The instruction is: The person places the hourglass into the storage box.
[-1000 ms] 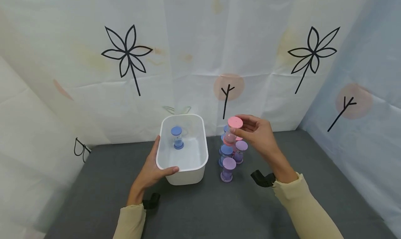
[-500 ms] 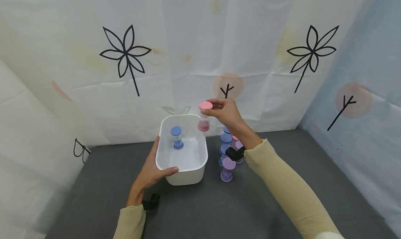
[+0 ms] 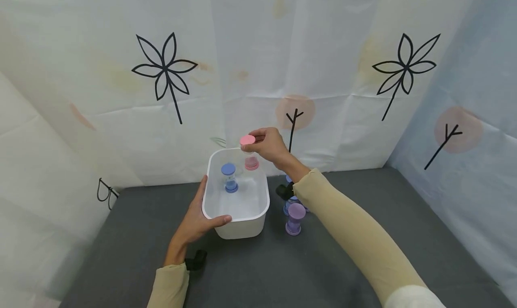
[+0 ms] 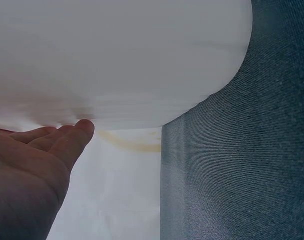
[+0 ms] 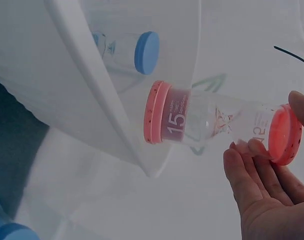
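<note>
My right hand (image 3: 270, 145) pinches a pink-capped sand timer (image 3: 251, 162) by its top cap, over the back right part of a white plastic bin (image 3: 240, 229). In the right wrist view the pink timer, printed with "15", has its lower cap by the bin's rim, thumb and fingertips at the other cap. Standing inside the bin is a blue sand timer (image 3: 229, 178). My left hand (image 3: 194, 220) rests against the bin's near left corner, thumb along the front rim. In the left wrist view its fingers (image 4: 71, 142) lie fairly straight against the wall.
Right of the bin, a purple sand timer (image 3: 295, 218) stands in front of blue ones (image 3: 289, 204); my right forearm hides much of that group. Dark grey cloth (image 3: 250, 272) covers the table. A patterned white curtain (image 3: 242, 74) hangs behind it.
My right hand has carried the pink sand timer from the group on the right leftward over the bin, and its base has sunk inside the rim. The left hand and bin have stayed still.
</note>
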A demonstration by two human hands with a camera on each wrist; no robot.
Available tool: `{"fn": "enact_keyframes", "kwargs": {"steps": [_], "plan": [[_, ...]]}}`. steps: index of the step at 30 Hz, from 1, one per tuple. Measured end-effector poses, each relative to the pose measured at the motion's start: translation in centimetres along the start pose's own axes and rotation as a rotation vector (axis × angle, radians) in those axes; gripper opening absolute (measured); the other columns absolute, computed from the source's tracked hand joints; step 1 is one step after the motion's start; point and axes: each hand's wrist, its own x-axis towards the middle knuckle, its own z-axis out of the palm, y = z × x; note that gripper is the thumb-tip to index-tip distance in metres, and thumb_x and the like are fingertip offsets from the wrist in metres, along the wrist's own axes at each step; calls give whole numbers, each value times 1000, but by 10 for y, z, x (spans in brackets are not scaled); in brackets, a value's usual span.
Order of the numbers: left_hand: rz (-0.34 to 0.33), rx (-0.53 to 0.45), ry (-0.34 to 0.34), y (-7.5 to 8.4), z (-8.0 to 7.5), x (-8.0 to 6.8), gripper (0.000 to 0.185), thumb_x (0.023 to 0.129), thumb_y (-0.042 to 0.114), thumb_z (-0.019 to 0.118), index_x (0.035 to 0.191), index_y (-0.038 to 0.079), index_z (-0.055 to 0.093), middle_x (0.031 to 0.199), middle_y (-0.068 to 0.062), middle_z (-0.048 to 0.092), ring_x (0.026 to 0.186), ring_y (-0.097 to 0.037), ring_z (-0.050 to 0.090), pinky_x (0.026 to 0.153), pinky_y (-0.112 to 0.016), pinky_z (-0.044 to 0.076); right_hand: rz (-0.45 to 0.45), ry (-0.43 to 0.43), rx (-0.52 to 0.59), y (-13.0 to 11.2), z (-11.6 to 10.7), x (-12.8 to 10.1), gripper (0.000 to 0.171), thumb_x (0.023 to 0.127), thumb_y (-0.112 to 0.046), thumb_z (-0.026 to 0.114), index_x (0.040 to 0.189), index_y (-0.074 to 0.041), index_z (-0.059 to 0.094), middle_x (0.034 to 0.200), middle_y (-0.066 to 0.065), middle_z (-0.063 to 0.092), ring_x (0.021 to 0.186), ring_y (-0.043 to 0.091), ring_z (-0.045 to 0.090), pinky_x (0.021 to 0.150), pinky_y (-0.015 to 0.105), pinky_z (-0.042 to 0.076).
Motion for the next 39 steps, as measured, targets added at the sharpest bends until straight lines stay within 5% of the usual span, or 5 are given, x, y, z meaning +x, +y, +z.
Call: {"fn": "enact_keyframes", "kwargs": {"steps": [20, 39], "plan": [[-24, -10, 7, -1, 0, 2, 122, 75, 0, 88, 164, 25, 9, 156, -12, 35, 115, -49, 54, 87, -64, 52, 131, -56, -237, 27, 28, 22, 50, 80, -6, 86, 124, 6, 65, 113, 15, 67, 101, 26, 62, 89, 35, 54], [-34, 8, 16, -2, 0, 0, 122, 75, 4, 88, 164, 21, 6, 156, -12, 34, 114, -49, 54, 87, -66, 51, 63, -160, -470, 38, 40, 31, 56, 78, -8, 87, 127, 7, 66, 125, 19, 67, 112, 29, 61, 93, 34, 52]]}}
